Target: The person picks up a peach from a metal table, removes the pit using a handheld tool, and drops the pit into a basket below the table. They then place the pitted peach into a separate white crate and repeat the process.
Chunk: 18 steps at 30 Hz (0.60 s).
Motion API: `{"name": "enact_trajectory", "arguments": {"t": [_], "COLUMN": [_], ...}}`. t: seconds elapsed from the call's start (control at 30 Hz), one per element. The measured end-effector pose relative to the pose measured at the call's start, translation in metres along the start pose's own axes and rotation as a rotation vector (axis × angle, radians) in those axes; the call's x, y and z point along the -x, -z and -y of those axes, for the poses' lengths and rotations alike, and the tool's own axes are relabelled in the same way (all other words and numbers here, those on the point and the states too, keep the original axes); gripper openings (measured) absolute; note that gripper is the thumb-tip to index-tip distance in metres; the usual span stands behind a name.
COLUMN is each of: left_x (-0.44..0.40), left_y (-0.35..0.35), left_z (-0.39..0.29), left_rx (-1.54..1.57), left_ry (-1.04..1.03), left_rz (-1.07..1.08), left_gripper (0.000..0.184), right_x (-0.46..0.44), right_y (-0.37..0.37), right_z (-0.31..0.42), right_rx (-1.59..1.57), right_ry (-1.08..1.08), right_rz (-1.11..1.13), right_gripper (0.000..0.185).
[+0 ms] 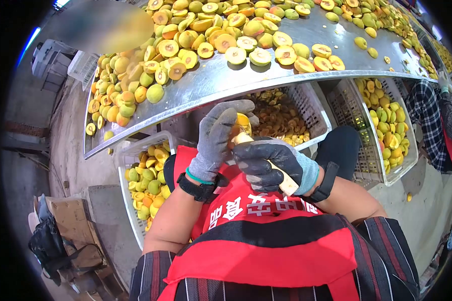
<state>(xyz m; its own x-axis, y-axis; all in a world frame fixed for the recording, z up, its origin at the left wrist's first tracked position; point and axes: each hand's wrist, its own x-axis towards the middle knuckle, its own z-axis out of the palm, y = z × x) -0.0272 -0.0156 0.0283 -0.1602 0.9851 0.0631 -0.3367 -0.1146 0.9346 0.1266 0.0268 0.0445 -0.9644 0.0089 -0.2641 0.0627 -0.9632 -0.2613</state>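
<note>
In gloves, the left hand (218, 135) curls its fingers round a fruit (242, 122), just off the worktop's (206, 83) near edge; the right hand (273, 163) grips a pale tool (288, 185) at it. This fruit seems unfinished. Filled crates (350, 118) below suggest much is done; many halves (234, 55), some showing stones, lie toward the worktop's left edge, seemingly left to do.

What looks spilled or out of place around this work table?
One small yellow-orange piece, apparently fruit, lies alone on the bare floor beside the crate of fruit at the right. It looks odd because the other fruit is mostly gathered in crates or on the metal table; it may have dropped.
</note>
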Motion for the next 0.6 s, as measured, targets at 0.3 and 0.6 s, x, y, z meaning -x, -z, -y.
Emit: {"name": "enact_trajectory", "arguments": {"t": [0.3, 0.6], "left_x": [0.002, -0.011], "left_y": [-0.007, 0.012], "left_z": [0.01, 0.04], "left_rx": [-0.047, 0.216], "left_ry": [-0.166, 0.099], "left_rz": [-0.074, -0.221], "left_gripper": [0.036, 0.042], "right_x": [0.003, -0.005], "right_y": [-0.001, -0.016], "right_z": [-0.007, -0.033], "right_rx": [-0.038, 1.209], "right_ry": [0.018, 0.534], "right_rz": [-0.009, 0.018], "right_gripper": [0.028, 0.024]}}
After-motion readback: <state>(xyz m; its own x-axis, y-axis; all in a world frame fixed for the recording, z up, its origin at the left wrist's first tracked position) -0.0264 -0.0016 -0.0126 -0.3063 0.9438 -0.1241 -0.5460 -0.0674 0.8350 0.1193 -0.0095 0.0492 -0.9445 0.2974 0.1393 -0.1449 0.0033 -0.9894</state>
